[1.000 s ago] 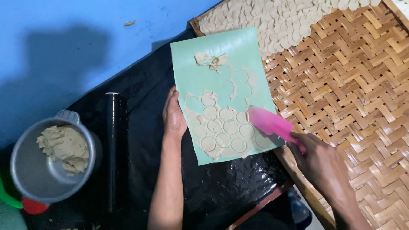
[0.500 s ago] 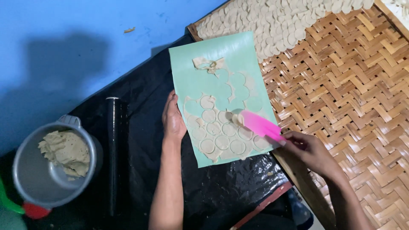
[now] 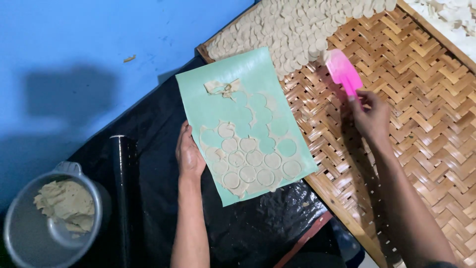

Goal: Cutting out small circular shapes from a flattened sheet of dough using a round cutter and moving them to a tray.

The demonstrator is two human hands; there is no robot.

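A pale green mat (image 3: 218, 106) lies on black plastic, covered at its near end with thin rolled dough (image 3: 250, 166) cut into several round discs. My left hand (image 3: 188, 156) rests flat on the mat's left edge, fingers apart, pinning it down. My right hand (image 3: 371, 116) grips the handle of a pink spatula (image 3: 343, 71), held over the woven bamboo tray (image 3: 421, 124), its blade next to the heap of cut dough discs (image 3: 292, 27) at the tray's far end. A scrap of dough (image 3: 223, 88) sits near the mat's far end.
A black rolling pin (image 3: 122, 193) lies left of my left arm. A grey metal pot (image 3: 49, 218) with a lump of dough stands at the near left. The blue floor (image 3: 74, 59) stretches beyond. A second tray of white pieces (image 3: 453, 17) shows at the far right.
My right hand has lifted the pink spatula off the mat and carried it right and away, over the bamboo tray. One more disc gap shows on the mat. My left hand stays put.
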